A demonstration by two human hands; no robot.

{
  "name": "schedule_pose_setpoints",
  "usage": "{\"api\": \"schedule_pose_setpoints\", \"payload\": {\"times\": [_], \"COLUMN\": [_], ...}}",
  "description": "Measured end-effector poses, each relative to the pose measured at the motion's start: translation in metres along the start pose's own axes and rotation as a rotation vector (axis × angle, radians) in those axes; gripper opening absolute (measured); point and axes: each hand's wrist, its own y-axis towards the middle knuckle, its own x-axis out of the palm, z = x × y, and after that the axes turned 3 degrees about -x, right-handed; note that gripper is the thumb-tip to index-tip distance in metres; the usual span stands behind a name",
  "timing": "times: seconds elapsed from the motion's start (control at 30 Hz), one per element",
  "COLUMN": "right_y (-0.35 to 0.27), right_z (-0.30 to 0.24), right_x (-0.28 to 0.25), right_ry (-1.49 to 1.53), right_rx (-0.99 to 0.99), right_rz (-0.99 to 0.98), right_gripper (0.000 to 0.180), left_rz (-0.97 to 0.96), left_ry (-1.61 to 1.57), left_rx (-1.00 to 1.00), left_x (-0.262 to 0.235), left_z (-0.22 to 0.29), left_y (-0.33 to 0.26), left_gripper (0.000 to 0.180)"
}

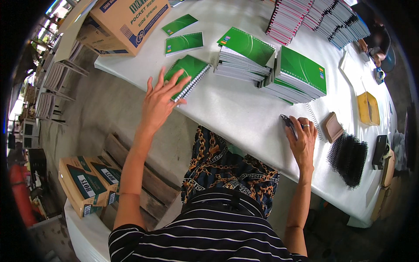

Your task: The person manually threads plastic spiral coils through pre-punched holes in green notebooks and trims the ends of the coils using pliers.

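White table [235, 109]: notebook [190, 74] lies diagonal.

Three loose green notebooks [184, 43], two hands [159, 102]

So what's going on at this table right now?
A person stands at a white table covered with stacks of green spiral notebooks. The left hand reaches with spread fingers onto a single green notebook near the table's edge. The right hand rests on the table holding a small dark tool, beside a loose wire spiral and a pile of black binding coils.
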Motion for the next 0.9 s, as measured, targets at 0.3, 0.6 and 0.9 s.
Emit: {"api": "schedule_pose_setpoints", "payload": {"times": [0.3, 0.6, 0.9], "right_y": [0.02, -0.001, 0.042], "right_z": [-0.02, -0.026, -0.078], "right_x": [0.005, -0.013, -0.009], "right_ry": [0.043, 0.161, 1.922], "right_rx": [-0.09, -0.077, 0.67], "right_rz": [0.271, 0.268, -0.011], "right_gripper": [0.041, 0.023, 0.026], "left_rz": [0.241, 0.111, 0.131], "left_ry": [-0.199, -0.073, 0.027], "left_rx": [0.263, 0.331, 0.485], "left_x": [0.007, 0.032, -0.003], "left_z": [0.063, 0.084, 0.117], "left_y": [0.095, 0.148, 0.059], "left_gripper": [0.096, 0.059, 0.066]}}
